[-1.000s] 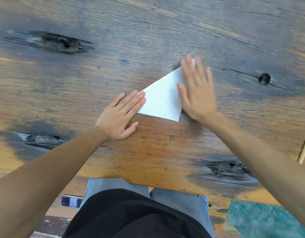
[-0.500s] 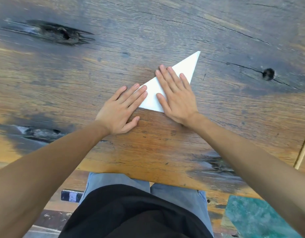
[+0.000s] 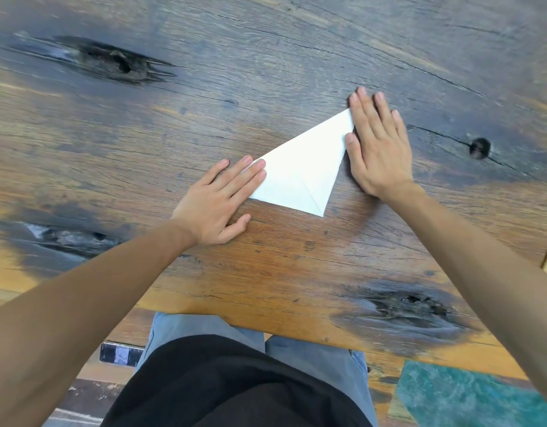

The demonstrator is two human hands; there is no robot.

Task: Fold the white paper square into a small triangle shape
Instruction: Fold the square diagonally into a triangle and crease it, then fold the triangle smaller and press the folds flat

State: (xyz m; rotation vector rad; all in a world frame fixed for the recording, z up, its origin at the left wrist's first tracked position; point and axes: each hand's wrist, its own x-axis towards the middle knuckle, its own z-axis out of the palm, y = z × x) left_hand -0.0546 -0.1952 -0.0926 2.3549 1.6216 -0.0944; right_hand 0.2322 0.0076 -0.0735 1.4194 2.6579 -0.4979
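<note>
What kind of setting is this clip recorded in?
Probably a home or casual workspace, though that is uncertain: a person sits at a rustic wooden table with dark knots, and a teal mat lies on a wood floor. Only folded white paper is on the table.

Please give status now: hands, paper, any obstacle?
Left hand flat on paper's left corner. Right hand flat at far corner. White paper folded triangle. No obstacle.

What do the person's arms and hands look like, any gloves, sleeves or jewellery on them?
Both arms are bare up to the frame edge, with no sleeves showing. The left hand and right hand wear no gloves, and no rings, watch or wristbands are visible. Fingernails look short and unpainted.
</note>
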